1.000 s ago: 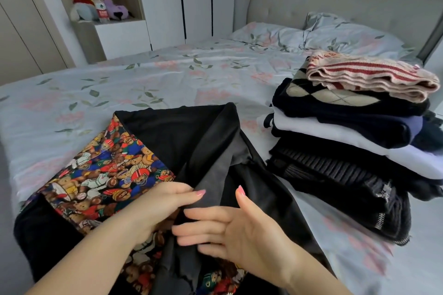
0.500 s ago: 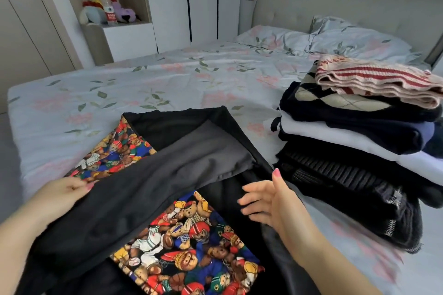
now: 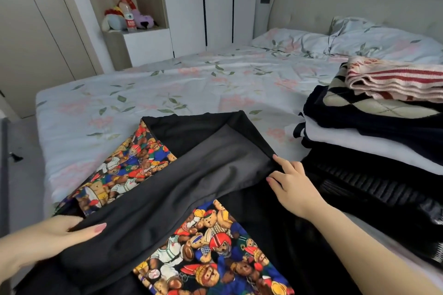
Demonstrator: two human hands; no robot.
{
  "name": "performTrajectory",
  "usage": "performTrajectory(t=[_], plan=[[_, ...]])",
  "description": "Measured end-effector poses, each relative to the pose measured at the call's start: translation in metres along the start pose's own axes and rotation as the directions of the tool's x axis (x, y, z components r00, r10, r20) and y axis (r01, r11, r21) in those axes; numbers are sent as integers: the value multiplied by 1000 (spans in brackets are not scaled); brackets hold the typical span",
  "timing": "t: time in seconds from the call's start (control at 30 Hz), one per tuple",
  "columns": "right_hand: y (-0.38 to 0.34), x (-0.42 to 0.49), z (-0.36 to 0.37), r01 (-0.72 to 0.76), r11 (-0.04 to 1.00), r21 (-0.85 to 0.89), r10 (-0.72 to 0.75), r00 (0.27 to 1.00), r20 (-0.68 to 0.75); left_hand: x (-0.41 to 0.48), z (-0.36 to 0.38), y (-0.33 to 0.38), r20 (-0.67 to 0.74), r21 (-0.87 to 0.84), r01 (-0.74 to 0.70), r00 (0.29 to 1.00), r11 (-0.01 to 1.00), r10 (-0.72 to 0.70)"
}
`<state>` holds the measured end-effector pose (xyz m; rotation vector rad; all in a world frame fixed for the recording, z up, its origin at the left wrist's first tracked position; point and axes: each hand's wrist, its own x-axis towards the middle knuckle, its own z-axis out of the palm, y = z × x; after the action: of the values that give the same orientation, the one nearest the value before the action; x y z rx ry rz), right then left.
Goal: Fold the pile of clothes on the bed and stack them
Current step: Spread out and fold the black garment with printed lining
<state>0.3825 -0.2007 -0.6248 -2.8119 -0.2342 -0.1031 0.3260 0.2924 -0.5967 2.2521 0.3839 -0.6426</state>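
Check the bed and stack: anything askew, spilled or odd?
Nothing spilled or damaged. The folded stack is ragged: layer edges don't line up, the striped knit on top covers only part of the argyle knit below, and a black strap hangs loose off its left side.

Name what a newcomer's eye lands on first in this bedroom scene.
First, the bright teddy-bear print on the black garment spread at the near centre of the bed. The left hand grips its near-left edge, and the right hand is at the corner of its grey fold. Next, the tall stack of folded clothes at the right, topped by a red-striped knit.
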Motion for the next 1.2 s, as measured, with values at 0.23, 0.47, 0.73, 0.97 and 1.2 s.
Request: performTrajectory(t=[0.23, 0.47, 0.73, 0.97, 1.2], plan=[[-4, 17, -17, -152, 843, 516, 209, 976, -53, -1, 3, -1, 114, -149, -144, 980, 978, 162], [2, 19, -30, -365, 577, 731, 451, 888, 88, -11, 36, 35, 179, -253, -173, 958, 952, 222], [-5, 10, -9, -38, 993, 113, 94, 832, -547, -12, 41, 43, 71, -282, -229, 963, 932, 258], [-25, 3, -13, 215, 971, 104, -208, 975, -77, 1, 38, 42, 68, -154, -163, 982, 975, 175], [-33, -7, 4, 186, 978, -96, -165, 968, 191, -19, 45, 48, 269, -285, -113, 944, 952, 192]])
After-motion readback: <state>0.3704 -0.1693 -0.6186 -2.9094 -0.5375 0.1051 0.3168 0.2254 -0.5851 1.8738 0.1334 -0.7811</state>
